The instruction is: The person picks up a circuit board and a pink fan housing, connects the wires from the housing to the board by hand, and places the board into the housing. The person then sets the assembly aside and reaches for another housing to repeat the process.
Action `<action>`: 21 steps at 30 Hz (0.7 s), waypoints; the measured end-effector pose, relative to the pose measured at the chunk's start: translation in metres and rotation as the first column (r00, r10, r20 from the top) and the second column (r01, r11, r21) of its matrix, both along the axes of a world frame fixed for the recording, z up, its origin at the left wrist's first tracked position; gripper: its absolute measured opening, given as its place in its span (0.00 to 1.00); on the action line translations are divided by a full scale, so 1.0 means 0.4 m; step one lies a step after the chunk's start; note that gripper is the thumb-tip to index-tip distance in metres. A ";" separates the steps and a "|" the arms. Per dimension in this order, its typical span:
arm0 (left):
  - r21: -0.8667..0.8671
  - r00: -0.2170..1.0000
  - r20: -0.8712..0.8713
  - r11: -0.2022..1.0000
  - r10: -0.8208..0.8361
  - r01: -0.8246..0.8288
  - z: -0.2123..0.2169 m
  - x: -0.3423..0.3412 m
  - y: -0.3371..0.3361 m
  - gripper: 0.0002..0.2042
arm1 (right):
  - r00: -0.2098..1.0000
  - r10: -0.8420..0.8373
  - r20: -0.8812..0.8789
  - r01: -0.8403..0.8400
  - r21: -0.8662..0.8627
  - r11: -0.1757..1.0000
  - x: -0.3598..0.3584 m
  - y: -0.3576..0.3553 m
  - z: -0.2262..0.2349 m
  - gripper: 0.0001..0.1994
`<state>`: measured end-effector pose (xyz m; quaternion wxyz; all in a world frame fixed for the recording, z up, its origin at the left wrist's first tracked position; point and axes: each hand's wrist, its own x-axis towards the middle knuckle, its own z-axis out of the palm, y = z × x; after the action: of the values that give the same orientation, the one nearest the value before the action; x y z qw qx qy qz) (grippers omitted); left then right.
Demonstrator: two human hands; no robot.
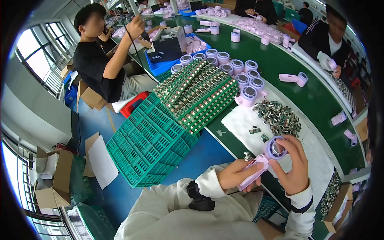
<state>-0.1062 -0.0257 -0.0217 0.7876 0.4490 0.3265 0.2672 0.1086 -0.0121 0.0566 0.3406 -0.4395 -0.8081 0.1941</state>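
A pale pink handheld fan with a round lilac head (pixel 275 148) is held between my two hands, over the near edge of the bench. My left hand (pixel 233 175) is closed around its handle. The thumb and fingers of my right hand (pixel 294 163) curve around the rim of the head. Just above my left fingers are small electronic parts (pixel 248 156); whether they are joined to the fan I cannot tell. Beyond the fan, a heap of small circuit boards (pixel 280 119) lies on a white sheet (pixel 236 121), with a single board (pixel 255 130) beside it.
Panels of circuit boards (pixel 196 94) are stacked by green plastic crates (pixel 148 140) at left. Several fans (pixel 249 93) stand behind the heap. A green conveyor belt (pixel 264 56) curves past with more fans. One person (pixel 100 60) sits at left, another (pixel 328 44) across the belt.
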 end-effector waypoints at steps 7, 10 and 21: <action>0.105 0.992 0.008 0.986 0.128 -0.128 0.009 0.022 -0.023 0.21 | 1.000 0.009 -0.022 -0.009 -0.022 1.000 0.022 0.020 -0.027 0.29; 0.207 0.986 -0.034 0.966 0.164 -0.154 0.050 0.014 -0.025 0.19 | 0.998 0.027 -0.064 -0.033 -0.108 0.994 0.011 0.017 -0.015 0.31; 0.453 0.720 -0.052 0.659 0.692 -0.601 0.202 -0.439 -0.077 0.17 | 0.889 0.360 0.284 -0.361 -0.053 0.931 -0.015 0.015 -0.117 0.30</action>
<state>-0.2820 -0.0563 0.0590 0.4875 0.4816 0.4875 0.5410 0.1028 -0.0062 0.0096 0.1776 -0.3054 -0.9166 0.1871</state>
